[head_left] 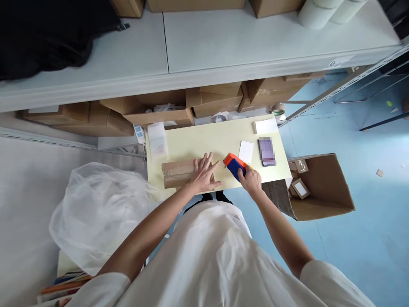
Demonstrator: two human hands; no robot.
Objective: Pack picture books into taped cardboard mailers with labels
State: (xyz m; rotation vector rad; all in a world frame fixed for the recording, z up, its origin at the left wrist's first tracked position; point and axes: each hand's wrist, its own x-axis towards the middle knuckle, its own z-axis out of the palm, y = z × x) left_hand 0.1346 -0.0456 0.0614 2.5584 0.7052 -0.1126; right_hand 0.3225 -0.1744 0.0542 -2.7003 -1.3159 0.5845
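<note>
A small brown cardboard box (pixel 177 172) lies near the front edge of the pale yellow table (pixel 204 140), with tape along its top. My left hand (pixel 203 174) rests on the right end of this box, fingers spread. Just to the right, my right hand (pixel 251 181) grips an orange and blue tape dispenser (pixel 235 166), its orange end pointing toward the box. Behind the dispenser lies a white card (pixel 246 152). A phone (pixel 267 152), blurred out, lies farther right on the table.
White sheets (pixel 266 126) and a translucent stack of bags (pixel 157 140) lie on the table. Cardboard boxes (pixel 159 117) and tape rolls (pixel 277 110) stand behind, under a grey shelf (pixel 223 47). An open carton (pixel 329 183) is on the right floor, a large plastic bag (pixel 99 209) at left.
</note>
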